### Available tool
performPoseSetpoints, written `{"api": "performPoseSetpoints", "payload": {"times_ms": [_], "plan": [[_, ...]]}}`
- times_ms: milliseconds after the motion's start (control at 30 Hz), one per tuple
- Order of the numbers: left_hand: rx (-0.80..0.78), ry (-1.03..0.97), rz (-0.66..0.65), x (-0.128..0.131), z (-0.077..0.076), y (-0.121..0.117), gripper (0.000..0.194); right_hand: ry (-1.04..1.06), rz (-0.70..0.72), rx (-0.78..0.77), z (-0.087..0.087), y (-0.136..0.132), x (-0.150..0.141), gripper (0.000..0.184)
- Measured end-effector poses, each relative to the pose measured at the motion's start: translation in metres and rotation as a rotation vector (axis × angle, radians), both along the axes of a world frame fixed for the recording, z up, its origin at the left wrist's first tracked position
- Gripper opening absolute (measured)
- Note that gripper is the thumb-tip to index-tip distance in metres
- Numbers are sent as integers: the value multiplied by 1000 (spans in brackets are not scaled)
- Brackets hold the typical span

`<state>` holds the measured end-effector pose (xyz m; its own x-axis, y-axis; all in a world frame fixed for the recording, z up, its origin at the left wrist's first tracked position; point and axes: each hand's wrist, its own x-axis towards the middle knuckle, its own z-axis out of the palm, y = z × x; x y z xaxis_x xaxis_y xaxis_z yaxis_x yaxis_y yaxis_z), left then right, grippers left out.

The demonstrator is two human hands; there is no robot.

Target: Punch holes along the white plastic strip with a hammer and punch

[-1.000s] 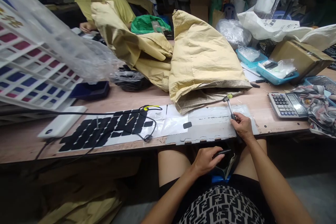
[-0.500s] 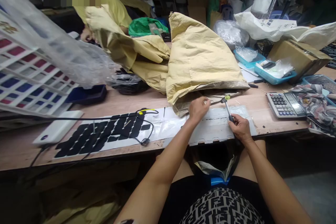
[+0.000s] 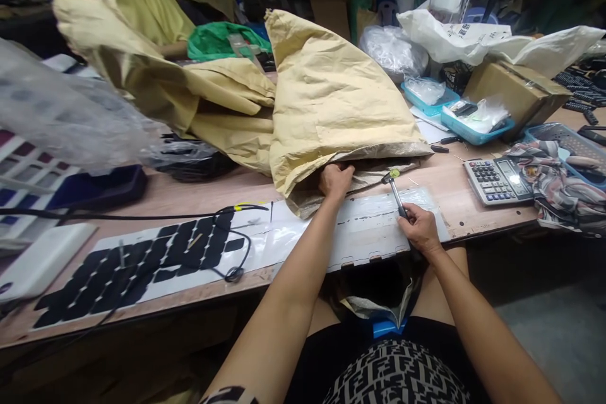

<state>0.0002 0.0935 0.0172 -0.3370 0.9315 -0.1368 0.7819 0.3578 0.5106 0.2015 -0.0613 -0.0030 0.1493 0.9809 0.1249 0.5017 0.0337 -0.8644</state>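
Note:
At the mouth of a yellowish sack (image 3: 341, 88) is my left hand (image 3: 336, 180), its fingers partly hidden under the sack's edge, so what they grasp does not show. My right hand (image 3: 419, 227) is wrapped round the dark grip of a small hammer (image 3: 396, 193) with a metal shaft and a yellow-green face on its head. The hammer head is raised toward the sack's opening, apart from my left hand. Below both hands lies a white board (image 3: 369, 237) along the table's front edge.
Left of the board, a sheet with black rounded squares (image 3: 137, 259) lies under black cables. A calculator (image 3: 497, 180), blue trays (image 3: 476, 129) and a cardboard box (image 3: 518, 95) stand right. A person in a yellow top (image 3: 151, 6) is behind the sacks at back left.
My left hand has moved away from the hammer head to the sack's mouth, its fingers going in under the edge. My right hand still holds the hammer. The view has swung right.

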Motion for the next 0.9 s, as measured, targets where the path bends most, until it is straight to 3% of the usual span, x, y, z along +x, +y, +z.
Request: {"api": "performPoseSetpoints", "payload": {"times_ms": [100,200,267,367,500,667,900], "plan": [[148,-95,-244,-12,-4,-39,34,14,-5,0,-2,0,0,36],[170,-129,-568,-23,-9,-79,31,34,2,3,-4,0,0,35],[162,-69,-674,-26,-11,-98,25,35,5,7,-4,0,0,35],[200,18,-691,-21,-13,-110,24,27,8,28,-4,-1,0,37],[320,21,-672,-3,-18,-104,40,7,23,38,-4,-2,1,35],[238,-100,-534,9,-27,-93,21,20,23,27,-6,-3,3,39],[219,-157,-542,5,-22,-94,21,106,53,-40,-5,-9,5,44]]}}
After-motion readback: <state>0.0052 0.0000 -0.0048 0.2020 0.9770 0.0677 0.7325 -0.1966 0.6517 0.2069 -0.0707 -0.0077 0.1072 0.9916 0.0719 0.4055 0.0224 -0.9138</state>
